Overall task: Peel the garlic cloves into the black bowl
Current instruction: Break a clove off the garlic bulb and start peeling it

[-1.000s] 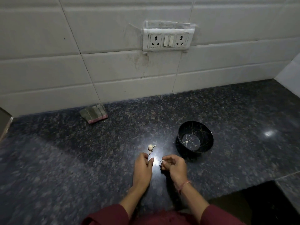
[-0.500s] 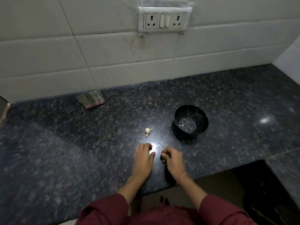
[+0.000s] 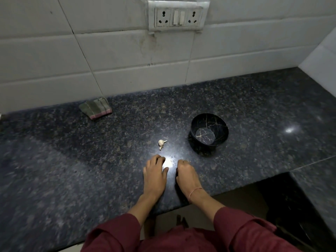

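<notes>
Left hand (image 3: 154, 172) rests on counter (image 3: 87, 160); right hand (image 3: 185, 174) perhaps clenched.

The table (image 3: 91, 160) is showing dark grey-black stone, speckled all over with paler brown and grey flecks. The black bowl (image 3: 200, 122) is gleaming glossy black, with thin gold-white veins branching across its inside like cracks. The garlic (image 3: 161, 142) is looking pale cream. By the wall a folded cloth (image 3: 95, 108) is showing dull green-grey stripes and a pink edge. The wall tiles (image 3: 54, 51) are reading off-white with grey seams, the socket plate (image 3: 179, 16) white, and the sleeves (image 3: 116, 233) are glowing deep maroon.
</notes>
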